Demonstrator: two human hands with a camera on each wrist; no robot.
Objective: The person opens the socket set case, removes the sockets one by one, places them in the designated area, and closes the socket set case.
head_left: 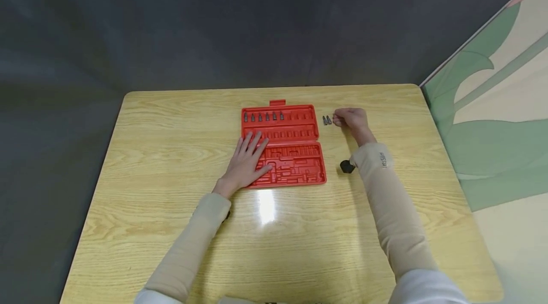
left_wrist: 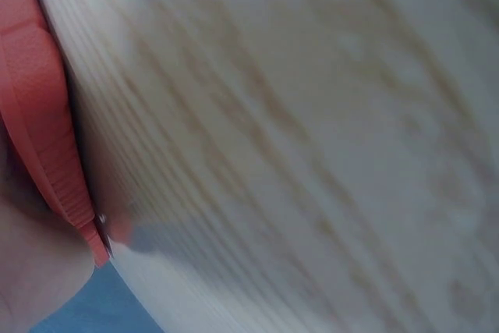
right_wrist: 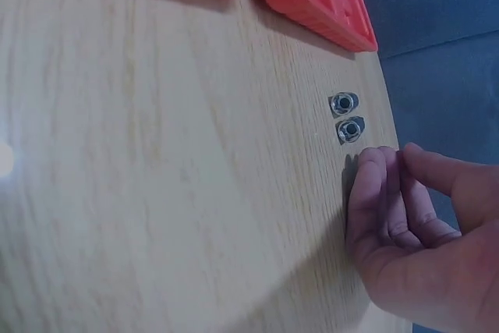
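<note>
Two small bits [right_wrist: 345, 117] lie side by side on the counter [head_left: 171, 152], right of the red case [head_left: 284, 144]. Right hand [head_left: 352, 119] just right of them, fingers [right_wrist: 374, 193] loosely curled, grasping nothing; nearer hand. Left hand [head_left: 248, 161] flat on the case, fingers straight.

The case [head_left: 284, 144] is bright red, the table [head_left: 171, 152] pale yellow wood grain, the two bits [head_left: 327, 120] dark grey, the sleeves [head_left: 391, 199] beige.

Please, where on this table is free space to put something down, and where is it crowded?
The table is bare left of the red case, and between both sleeves in front. It is crowded right of the case: two bits beside the right hand.
</note>
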